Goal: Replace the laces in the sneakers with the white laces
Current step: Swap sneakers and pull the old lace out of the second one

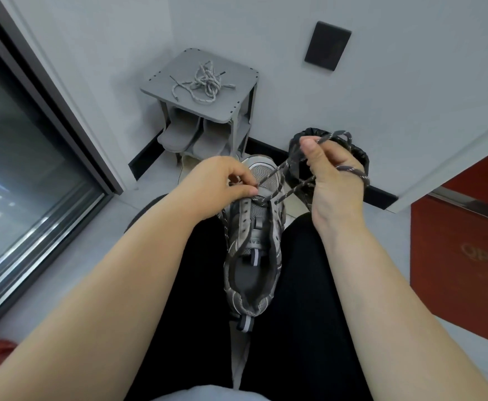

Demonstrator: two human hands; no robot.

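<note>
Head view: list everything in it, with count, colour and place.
sneaker: one, grey, on the lap between the thighs
dark lace: one, dark grey speckled, runs from the sneaker's front eyelets up to both hands
pale laces: one tangle, whitish, on top of the rack
rack: one, grey, in the corner
slippers: two, grey, on the rack's lower shelf
bin: one, black liner, behind the right hand
wall plate: one, black, on the wall
red box: one, far right
glass door: one, left
left hand: pinches the dark lace at the eyelets
right hand: holds the lace's loops
</note>
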